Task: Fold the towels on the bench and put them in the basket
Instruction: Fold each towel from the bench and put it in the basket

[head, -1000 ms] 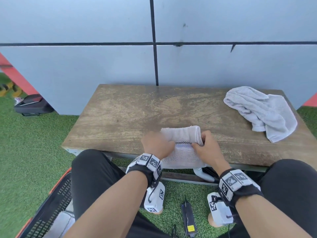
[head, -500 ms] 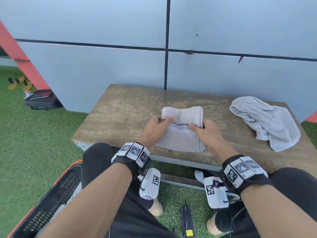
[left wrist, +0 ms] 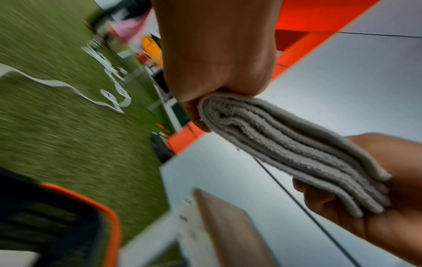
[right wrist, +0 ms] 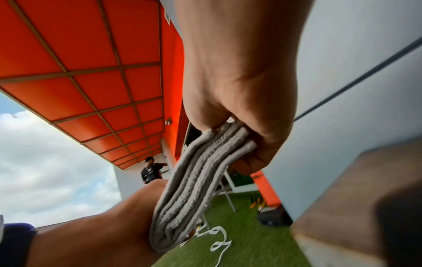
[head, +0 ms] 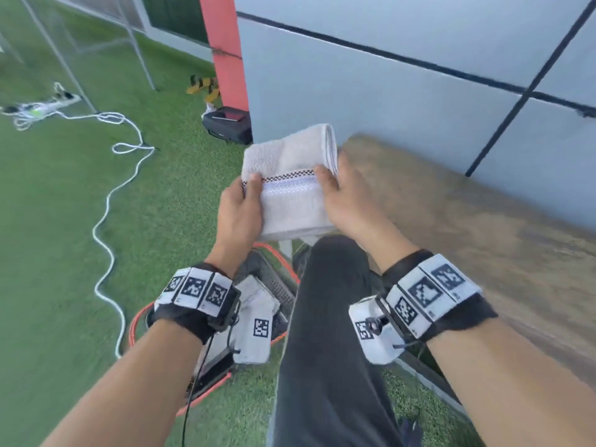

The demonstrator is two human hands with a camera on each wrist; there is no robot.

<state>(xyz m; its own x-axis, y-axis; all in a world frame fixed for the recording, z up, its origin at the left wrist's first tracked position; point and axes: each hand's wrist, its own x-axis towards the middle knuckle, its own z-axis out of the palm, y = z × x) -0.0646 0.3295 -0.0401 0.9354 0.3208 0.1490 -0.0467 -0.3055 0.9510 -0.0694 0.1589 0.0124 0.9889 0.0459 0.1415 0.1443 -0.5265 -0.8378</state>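
A folded pale grey towel (head: 290,185) with a checkered band hangs in the air off the left end of the wooden bench (head: 477,227). My left hand (head: 240,204) grips its left edge, thumb on top. My right hand (head: 345,195) grips its right edge the same way. In the left wrist view the towel (left wrist: 292,150) shows stacked layers pinched between both hands; the right wrist view shows the towel (right wrist: 196,189) likewise. Below my left wrist lies the black basket with an orange rim (head: 277,253), partly hidden by my arm and leg. The second towel is out of view.
Green artificial turf surrounds the bench. A white cable (head: 106,201) snakes across the turf at the left. A black bag (head: 227,124) sits by the orange pillar (head: 222,50) and grey wall (head: 387,91). My dark-trousered leg (head: 329,333) crosses the foreground. Another person (right wrist: 150,171) stands far off.
Both hands have lifted the folded towel off the bench and swung it left, past the bench's end and over the basket side. My head turned left, so the crumpled towel left the view.
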